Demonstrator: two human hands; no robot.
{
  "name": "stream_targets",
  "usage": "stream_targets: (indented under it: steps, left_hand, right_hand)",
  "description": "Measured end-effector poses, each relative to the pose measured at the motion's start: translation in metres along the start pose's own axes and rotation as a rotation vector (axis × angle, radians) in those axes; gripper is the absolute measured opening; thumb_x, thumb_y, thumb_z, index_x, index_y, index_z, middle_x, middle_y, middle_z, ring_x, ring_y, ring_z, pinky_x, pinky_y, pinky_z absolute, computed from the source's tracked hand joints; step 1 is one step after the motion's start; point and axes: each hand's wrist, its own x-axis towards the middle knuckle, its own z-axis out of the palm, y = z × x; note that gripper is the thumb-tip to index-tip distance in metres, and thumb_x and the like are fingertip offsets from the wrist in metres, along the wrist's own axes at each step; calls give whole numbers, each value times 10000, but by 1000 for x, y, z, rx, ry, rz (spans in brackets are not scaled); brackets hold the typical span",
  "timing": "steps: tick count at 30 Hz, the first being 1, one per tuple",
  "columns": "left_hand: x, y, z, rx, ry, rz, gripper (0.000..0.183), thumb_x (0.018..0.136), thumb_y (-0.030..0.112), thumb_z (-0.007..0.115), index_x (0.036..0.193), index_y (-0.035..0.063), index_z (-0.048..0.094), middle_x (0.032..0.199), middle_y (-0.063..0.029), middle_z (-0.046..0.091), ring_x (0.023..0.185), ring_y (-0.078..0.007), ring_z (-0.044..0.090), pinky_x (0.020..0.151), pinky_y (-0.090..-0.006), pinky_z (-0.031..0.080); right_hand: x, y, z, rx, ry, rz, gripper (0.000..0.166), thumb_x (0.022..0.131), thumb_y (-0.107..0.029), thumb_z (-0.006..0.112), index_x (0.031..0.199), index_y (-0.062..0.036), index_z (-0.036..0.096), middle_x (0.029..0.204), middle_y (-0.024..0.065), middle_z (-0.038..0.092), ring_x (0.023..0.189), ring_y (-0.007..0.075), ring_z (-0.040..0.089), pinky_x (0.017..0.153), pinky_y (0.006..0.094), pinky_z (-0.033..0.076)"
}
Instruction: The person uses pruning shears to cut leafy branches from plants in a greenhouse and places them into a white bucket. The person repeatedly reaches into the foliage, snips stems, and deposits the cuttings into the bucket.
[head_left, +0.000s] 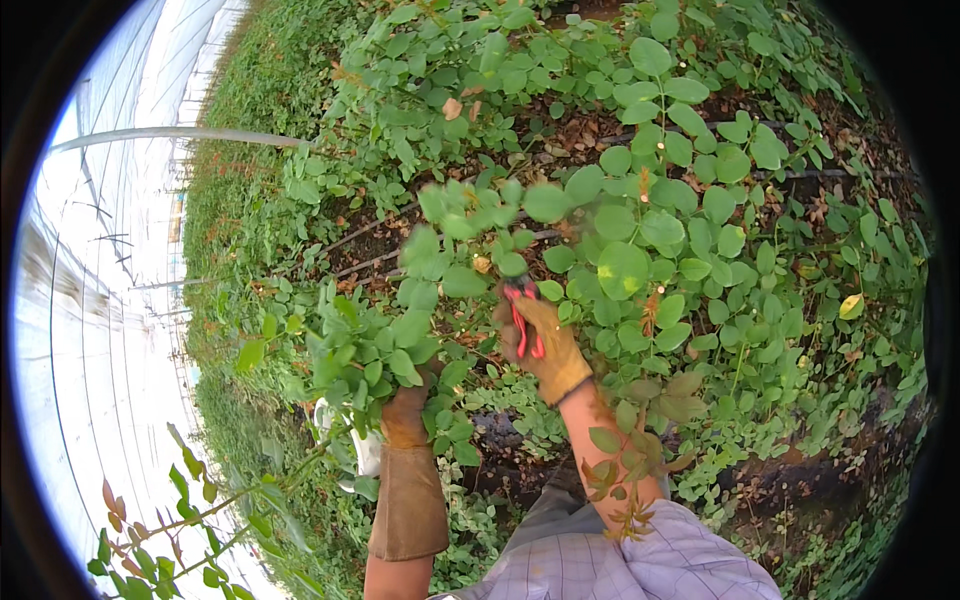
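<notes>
My right hand (546, 341), in a tan work glove, is closed around red-handled pruning shears (526, 319). The shears' head points up among rose leaves (457, 262), where the blades are mostly hidden. To the left, my left hand (406, 412) wears a long-cuffed leather glove and grips a bunch of leafy rose stems (375, 352). Foliage covers most of its fingers. Long stems with reddish young leaves (176, 525) stretch from near that hand to the lower left. A leafy shoot (634, 450) crosses in front of my right forearm.
Dense rose bushes (660, 225) surround both hands. Thin dark irrigation lines (375, 259) run over soil and dry leaves. A white object (367, 450) is partly hidden behind my left glove. A pale pole (187, 133) and translucent greenhouse sheeting (90, 337) stand at left.
</notes>
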Motion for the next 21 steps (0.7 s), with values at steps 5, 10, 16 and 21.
stream_targets:
  steps: [5, 10, 16, 21]
  left_hand:
    - [-53, -19, -1, 1285, -190, 671, 449, 922, 263, 741, 1326, 93, 641, 1311, -111, 665, 1223, -296, 614, 1051, -438, 498]
    - [-119, 5, 45, 1041, -677, 26, 396, 948, 281, 717, 1304, 127, 637, 1318, -91, 664, 1150, -280, 653, 983, -416, 541]
    - [-143, -90, -36, 1023, -278, 412, 380, 1027, 244, 559, 1383, 137, 636, 1394, -109, 654, 1295, -313, 602, 1076, -415, 487]
    - [-159, -103, -106, 196, -296, -19, 440, 1074, 223, 478, 1501, 132, 531, 1547, -84, 545, 1402, -251, 523, 1185, -368, 406]
  right_hand:
    - [-115, 36, -51, -121, -7, 401, 397, 958, -294, 727, 1272, -69, 635, 926, 65, 720, 699, 184, 665, 564, 353, 532]
    - [-196, 81, -94, -1537, -617, -560, 270, 891, -219, 751, 1112, -90, 664, 884, 114, 707, 764, 305, 693, 663, 396, 573]
    - [-192, 62, -28, -1237, -64, 838, 263, 898, -231, 724, 1069, -66, 611, 775, 31, 657, 650, 154, 660, 533, 340, 506]
    - [-133, 37, 41, -1402, 38, 447, 285, 868, -212, 672, 1088, -63, 569, 784, 76, 637, 679, 185, 618, 523, 368, 468]
